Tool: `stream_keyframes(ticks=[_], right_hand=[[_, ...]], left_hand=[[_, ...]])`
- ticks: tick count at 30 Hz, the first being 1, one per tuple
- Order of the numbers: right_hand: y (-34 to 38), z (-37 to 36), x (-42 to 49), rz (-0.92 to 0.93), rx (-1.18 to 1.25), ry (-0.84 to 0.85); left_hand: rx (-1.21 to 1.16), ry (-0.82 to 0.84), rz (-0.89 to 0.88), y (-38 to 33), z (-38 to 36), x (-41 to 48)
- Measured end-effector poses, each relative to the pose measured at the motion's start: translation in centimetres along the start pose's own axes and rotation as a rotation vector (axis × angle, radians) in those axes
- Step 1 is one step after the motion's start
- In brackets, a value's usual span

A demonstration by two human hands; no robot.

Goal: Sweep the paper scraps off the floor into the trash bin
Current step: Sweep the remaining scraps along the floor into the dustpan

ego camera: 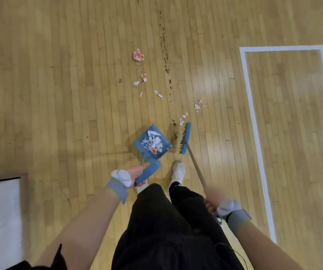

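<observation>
Fingers on my left hand (136,174) grasp the dustpan (139,145); right hand (212,199) grips the broom (185,138). Scraps (138,54) litter the floor (59,94).

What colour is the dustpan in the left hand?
The dustpan is blue, pan and handle alike; the head view, the only one, shows it.

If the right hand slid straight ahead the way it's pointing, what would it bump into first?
Probably the blue broom head: the right hand grips the broom handle, which leads forward and down to it. Depth is hard to judge from above.
</observation>
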State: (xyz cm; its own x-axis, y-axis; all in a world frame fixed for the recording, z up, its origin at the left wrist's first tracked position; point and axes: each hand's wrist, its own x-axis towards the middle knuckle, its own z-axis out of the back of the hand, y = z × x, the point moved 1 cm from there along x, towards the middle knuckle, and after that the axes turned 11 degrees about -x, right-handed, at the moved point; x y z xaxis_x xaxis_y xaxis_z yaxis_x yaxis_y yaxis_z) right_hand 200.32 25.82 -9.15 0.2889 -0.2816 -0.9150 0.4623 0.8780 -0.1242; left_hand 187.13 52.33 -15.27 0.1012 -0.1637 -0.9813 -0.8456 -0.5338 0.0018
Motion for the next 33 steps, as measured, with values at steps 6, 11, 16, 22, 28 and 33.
stream_keyframes(ticks=[6,11,16,22,28,33], right_hand=[[0.7,-2.9,-3.0,0.075,0.146,0.036],[1.2,-4.4,-5.3,0.042,0.287,0.164],[-0.9,-5.2,-7.2,0.083,0.307,0.224],[-4.5,-6.6,-7.9,0.096,0.261,0.331],[-10.1,-6.8,-6.8,0.187,0.205,0.437],[-14.5,-6.6,-5.5,0.220,0.156,0.537]], left_hand=[[-0.380,0.245,-0.015,5.1,1.2,-4.0],[-0.443,0.269,-0.046,9.9,1.7,-5.6],[-0.504,0.217,-0.134,15.0,0.7,-7.8],[-0.710,0.199,-0.255,20.9,-4.7,-9.9],[-0.996,0.150,-0.366,27.7,-9.0,-10.5],[-1.021,0.017,-0.454,32.9,-13.1,-11.1]])
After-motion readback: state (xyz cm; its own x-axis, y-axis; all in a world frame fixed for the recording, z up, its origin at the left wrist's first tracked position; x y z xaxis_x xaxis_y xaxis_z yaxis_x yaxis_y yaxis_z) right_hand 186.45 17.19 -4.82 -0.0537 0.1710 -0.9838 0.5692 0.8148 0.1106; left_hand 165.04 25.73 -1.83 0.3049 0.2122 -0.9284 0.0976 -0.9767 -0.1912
